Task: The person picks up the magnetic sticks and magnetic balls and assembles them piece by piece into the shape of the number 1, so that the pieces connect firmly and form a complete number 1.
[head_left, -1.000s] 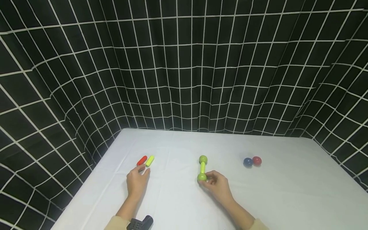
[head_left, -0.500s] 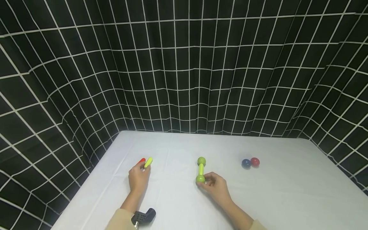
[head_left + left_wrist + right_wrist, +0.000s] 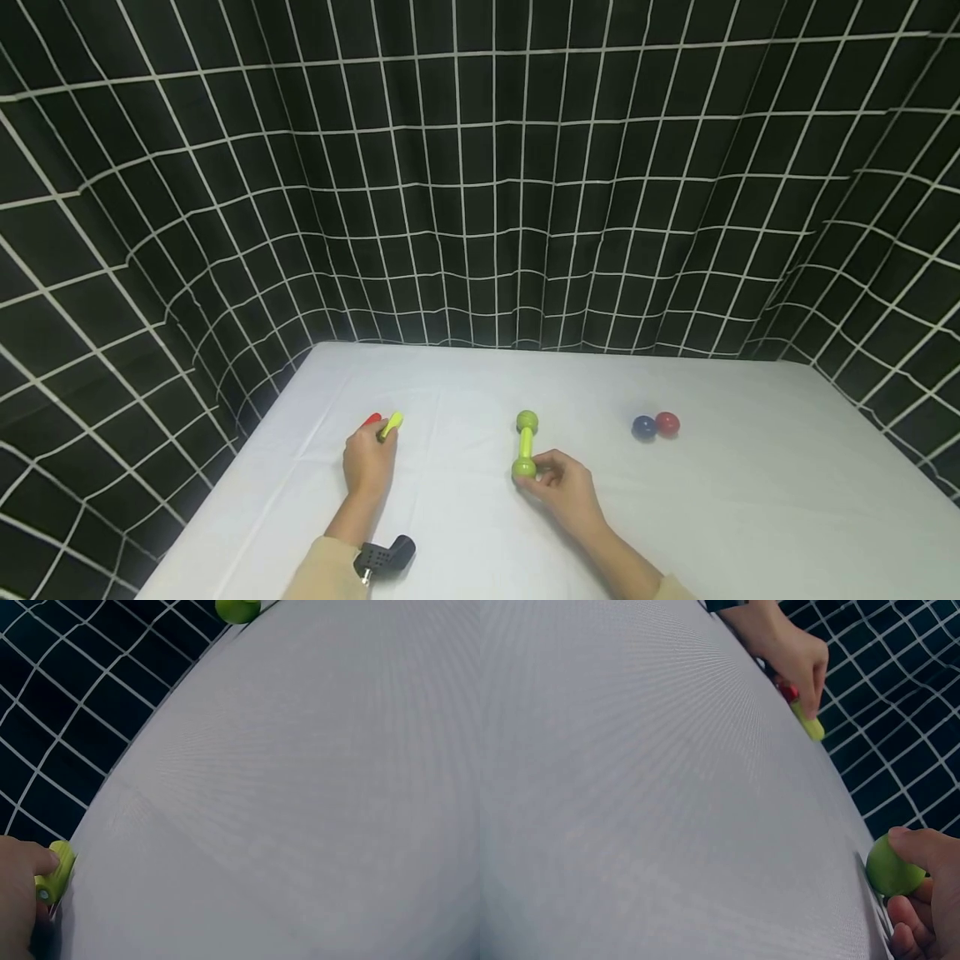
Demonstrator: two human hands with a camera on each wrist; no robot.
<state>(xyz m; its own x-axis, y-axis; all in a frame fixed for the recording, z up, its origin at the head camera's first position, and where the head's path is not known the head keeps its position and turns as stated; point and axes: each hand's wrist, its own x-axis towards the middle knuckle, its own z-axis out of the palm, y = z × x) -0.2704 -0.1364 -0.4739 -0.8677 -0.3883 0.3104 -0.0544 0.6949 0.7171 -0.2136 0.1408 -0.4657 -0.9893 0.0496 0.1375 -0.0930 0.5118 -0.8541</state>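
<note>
Black gridded curtain (image 3: 508, 208) behind white table (image 3: 457, 517). In left hand (image 3: 369, 460): yellow stick (image 3: 393, 422), thumb-and-finger pinch, beside red stick (image 3: 372, 418), table's left. In right hand (image 3: 567, 493): green dumbbell (image 3: 527, 443), near end pinched, mid-table. Advisable: light pinch, dumbbell steadied.

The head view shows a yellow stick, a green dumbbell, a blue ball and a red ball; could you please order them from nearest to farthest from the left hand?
1. Yellow stick: pinched by the left hand.
2. Green dumbbell: centre, held by the right hand.
3. Blue ball: right side.
4. Red ball: farthest right.
</note>
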